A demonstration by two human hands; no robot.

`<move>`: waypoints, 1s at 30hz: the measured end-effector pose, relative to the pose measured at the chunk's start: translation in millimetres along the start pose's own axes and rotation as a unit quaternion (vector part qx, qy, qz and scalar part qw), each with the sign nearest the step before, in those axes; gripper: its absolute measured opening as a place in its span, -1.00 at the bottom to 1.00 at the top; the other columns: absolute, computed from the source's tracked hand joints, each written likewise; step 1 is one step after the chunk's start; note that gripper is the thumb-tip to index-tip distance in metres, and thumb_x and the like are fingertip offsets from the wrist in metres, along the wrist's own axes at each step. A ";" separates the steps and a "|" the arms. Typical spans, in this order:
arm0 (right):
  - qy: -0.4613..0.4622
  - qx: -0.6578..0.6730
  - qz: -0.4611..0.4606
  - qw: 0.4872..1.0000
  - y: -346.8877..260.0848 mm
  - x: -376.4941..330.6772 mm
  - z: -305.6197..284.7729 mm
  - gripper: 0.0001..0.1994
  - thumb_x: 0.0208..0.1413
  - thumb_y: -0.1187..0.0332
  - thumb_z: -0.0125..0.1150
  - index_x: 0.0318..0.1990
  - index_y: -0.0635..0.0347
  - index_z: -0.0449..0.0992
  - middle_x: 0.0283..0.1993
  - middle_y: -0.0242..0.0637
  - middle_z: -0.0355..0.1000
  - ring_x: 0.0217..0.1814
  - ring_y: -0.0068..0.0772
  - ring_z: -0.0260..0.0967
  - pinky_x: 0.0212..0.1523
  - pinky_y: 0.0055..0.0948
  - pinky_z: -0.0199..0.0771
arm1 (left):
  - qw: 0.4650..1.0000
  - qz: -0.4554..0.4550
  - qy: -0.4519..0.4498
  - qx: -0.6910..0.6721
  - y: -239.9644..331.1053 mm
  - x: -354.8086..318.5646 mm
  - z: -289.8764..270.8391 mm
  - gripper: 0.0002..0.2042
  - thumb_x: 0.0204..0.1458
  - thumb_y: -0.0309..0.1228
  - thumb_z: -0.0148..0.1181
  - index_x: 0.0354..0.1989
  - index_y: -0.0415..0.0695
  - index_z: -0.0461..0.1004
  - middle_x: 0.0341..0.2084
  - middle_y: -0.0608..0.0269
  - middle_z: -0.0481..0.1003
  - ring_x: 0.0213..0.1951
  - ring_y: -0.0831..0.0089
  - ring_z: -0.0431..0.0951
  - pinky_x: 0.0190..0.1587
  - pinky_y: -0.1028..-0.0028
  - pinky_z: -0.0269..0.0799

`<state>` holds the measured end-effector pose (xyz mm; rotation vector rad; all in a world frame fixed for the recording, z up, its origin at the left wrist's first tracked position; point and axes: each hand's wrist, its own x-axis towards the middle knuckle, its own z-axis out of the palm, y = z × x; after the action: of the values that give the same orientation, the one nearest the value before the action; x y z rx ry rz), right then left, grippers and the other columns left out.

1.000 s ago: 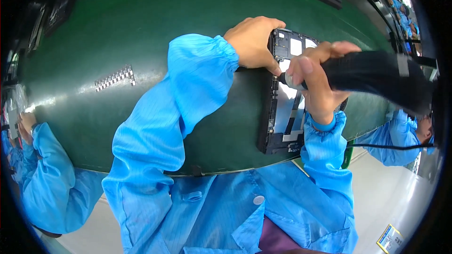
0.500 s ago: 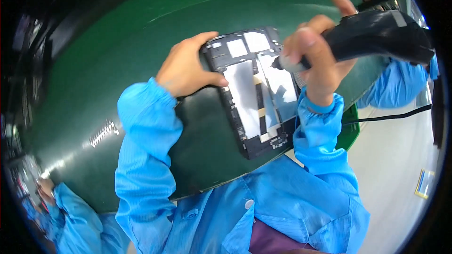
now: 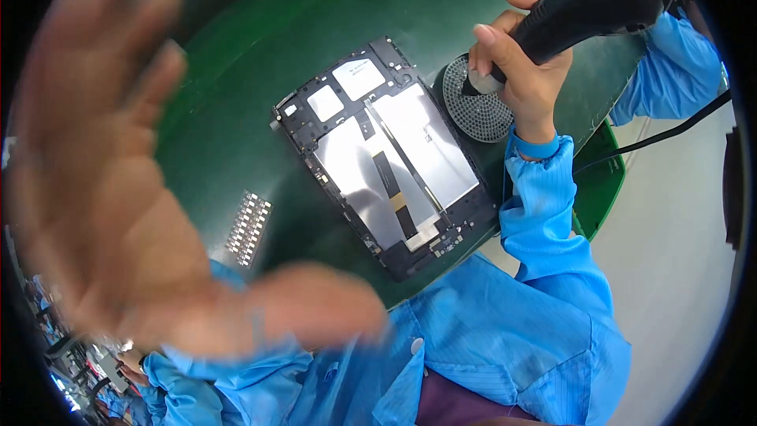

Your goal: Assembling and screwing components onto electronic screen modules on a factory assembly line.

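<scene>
The printed white label (image 3: 356,79) on the open device (image 3: 402,159) is too small to read.

At 9 o'clock the left hand (image 3: 118,221) is spread and blurred, while at 2 o'clock the right hand (image 3: 532,79) grips a black tool (image 3: 579,16) over a round dish (image 3: 481,122), near a device frame (image 3: 347,170) lying central on the green surface (image 3: 229,118).
</scene>
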<state>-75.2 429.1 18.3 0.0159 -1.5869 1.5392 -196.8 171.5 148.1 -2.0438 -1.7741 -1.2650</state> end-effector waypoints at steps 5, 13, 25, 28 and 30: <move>-0.011 -0.032 0.004 0.999 10.2 2.1 -4.0 -0.66 -0.13 0.60 0.30 -0.16 0.36 0.34 -0.59 -0.32 0.40 -0.67 -0.58 0.33 -0.65 -0.64 0.31 | 1.000 -0.022 0.016 -0.014 -26.1 -2.3 11.3 -0.30 -0.16 -0.13 0.29 0.18 -0.13 0.20 0.10 -0.02 0.27 0.07 0.09 0.34 0.07 0.19 0.30; 0.016 -0.062 0.045 0.997 5.7 14.3 4.4 -0.64 -0.16 0.62 0.31 -0.18 0.35 0.31 -0.60 -0.34 0.37 -0.67 -0.58 0.32 -0.66 -0.64 0.30 | 0.999 -0.013 0.040 -0.005 -49.6 17.4 5.4 -0.35 -0.12 -0.19 0.25 0.17 -0.17 0.21 0.10 -0.03 0.27 0.08 0.10 0.33 0.08 0.18 0.28; 0.049 -0.057 0.107 0.991 -3.2 -27.4 -10.3 -0.61 -0.13 0.65 0.24 -0.13 0.25 0.25 -0.60 -0.36 0.29 -0.63 -0.55 0.28 -0.64 -0.59 0.30 | 0.959 0.061 0.141 0.239 -34.0 17.3 -56.6 -0.42 -0.07 -0.29 0.20 0.15 -0.22 0.23 0.09 -0.06 0.27 0.10 0.11 0.31 0.10 0.16 0.25; 0.044 -0.043 0.082 0.995 3.1 -28.8 -15.8 -0.62 -0.13 0.64 0.23 -0.14 0.20 0.24 -0.61 -0.34 0.31 -0.64 -0.53 0.28 -0.64 -0.55 0.34 | 0.934 0.056 0.204 0.288 -31.7 9.2 -62.7 -0.44 -0.06 -0.31 0.18 0.14 -0.23 0.23 0.09 -0.06 0.27 0.11 0.11 0.30 0.11 0.15 0.24; 0.053 -0.085 0.072 0.992 8.3 -22.9 -15.5 -0.60 -0.14 0.63 0.25 -0.12 0.19 0.26 -0.60 -0.33 0.33 -0.65 -0.52 0.29 -0.62 -0.54 0.34 | 0.925 0.023 0.249 0.287 -30.7 1.0 -43.4 -0.46 -0.05 -0.33 0.18 0.14 -0.24 0.23 0.09 -0.06 0.28 0.11 0.11 0.30 0.11 0.15 0.24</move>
<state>-57.4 430.9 -4.4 -0.2763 -1.6580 1.4811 -244.7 154.8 164.1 -1.2947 -1.5848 -0.9724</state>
